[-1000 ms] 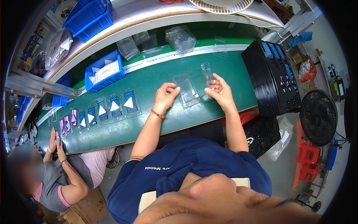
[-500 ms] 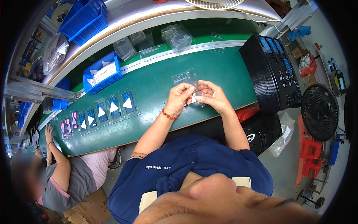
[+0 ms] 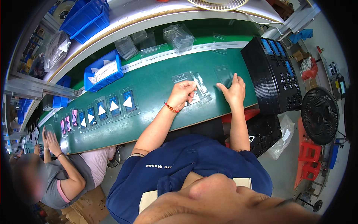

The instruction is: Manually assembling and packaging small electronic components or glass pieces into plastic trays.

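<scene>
Our left hand (image 3: pixel 184 93) was curled on a clear plastic blister tray (image 3: pixel 194 87) lying on the green bench (image 3: pixel 156 93), fingers closed around its near edge. At 3 o'clock from it, our right hand (image 3: pixel 233 89) lay flat and open, fingertips touching a second clear tray (image 3: pixel 223 74). A black tray stack (image 3: pixel 272 71) stood further toward 3 o'clock. At 9 o'clock, filled packs (image 3: pixel 108 108) lay in a row.

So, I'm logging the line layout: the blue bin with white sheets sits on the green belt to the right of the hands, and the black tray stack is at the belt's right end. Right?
Not quite. The head view shows the blue bin left of both hands, the left hand and the right hand, at the green belt's far edge. The black tray stack is indeed at the right end.
</scene>
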A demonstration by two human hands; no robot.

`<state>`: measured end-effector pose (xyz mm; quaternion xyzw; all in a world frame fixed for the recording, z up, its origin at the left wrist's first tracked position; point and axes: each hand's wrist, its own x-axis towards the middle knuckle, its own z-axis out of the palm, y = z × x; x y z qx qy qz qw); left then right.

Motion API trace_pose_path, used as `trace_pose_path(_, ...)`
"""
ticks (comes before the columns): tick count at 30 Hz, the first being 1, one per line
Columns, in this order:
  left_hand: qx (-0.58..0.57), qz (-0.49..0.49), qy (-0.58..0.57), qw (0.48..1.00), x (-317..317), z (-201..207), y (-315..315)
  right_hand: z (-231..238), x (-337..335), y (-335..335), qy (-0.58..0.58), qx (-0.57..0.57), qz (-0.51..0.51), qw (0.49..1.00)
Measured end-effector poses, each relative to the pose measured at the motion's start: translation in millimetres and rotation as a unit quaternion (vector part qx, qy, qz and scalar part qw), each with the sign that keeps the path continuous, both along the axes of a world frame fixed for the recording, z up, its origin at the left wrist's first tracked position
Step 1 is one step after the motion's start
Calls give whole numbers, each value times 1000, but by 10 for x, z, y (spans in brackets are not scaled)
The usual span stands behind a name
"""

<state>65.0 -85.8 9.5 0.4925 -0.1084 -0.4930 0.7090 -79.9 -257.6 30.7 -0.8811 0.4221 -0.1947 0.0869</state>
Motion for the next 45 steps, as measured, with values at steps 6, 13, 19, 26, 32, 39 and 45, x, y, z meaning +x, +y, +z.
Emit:
trace_pose_path(6,69,91,-124,986,52,169,312,45,307,570,-131,-23,223,966)
trace_pose_path(13,88,245,-169,950,244,37,709,-122,710,1189,-72,28,264,961)
trace_pose_path(19,-22,120,-16,992,196,-126,744,-226,767,1103,-178,158,308,921)
trace_pose_path(26,-60,110,63,990,301,-131,811,-213,706,974,-242,361,269,860)
trace_pose_path(32,97,172,-69,978,511,-117,1046,-115,551,839,-158,100,262,947)
trace_pose_path(39,319,197,-502,780,440,-230,1142,-220,-153,-106,-33,-13,147,988)
trace_pose_path(45,267,199,-529,780,377,-91,1025,-182,-112,65,72,-23,213,974)
